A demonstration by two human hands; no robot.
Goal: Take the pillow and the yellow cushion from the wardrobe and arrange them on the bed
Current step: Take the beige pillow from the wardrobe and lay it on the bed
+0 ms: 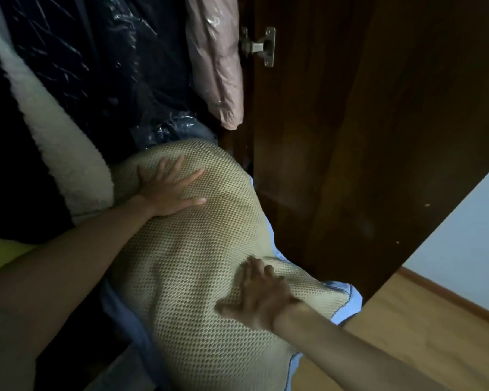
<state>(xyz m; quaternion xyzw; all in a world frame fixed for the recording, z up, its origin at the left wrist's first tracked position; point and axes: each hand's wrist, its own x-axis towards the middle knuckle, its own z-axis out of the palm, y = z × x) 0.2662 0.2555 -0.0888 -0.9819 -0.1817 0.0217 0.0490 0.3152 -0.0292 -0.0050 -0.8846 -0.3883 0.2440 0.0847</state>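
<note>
A large pillow point(198, 266) with a beige mesh cover and a light blue edge lies tilted, half out of the dark wardrobe. My left hand point(168, 190) presses flat on its upper end, fingers spread. My right hand point(261, 294) grips its lower right part, fingers digging into the mesh. A strip of the yellow cushion point(0, 258) shows at the left edge, under dark clothes and behind my left forearm; most of it is hidden.
Dark garments in plastic covers point(105, 66) and a pink padded jacket point(218, 66) hang above the pillow. A cream fleece piece point(60, 145) lies to the left. The open brown wardrobe door point(364, 136) stands on the right, with wooden floor point(424, 334) and a white wall point(469, 235) beyond.
</note>
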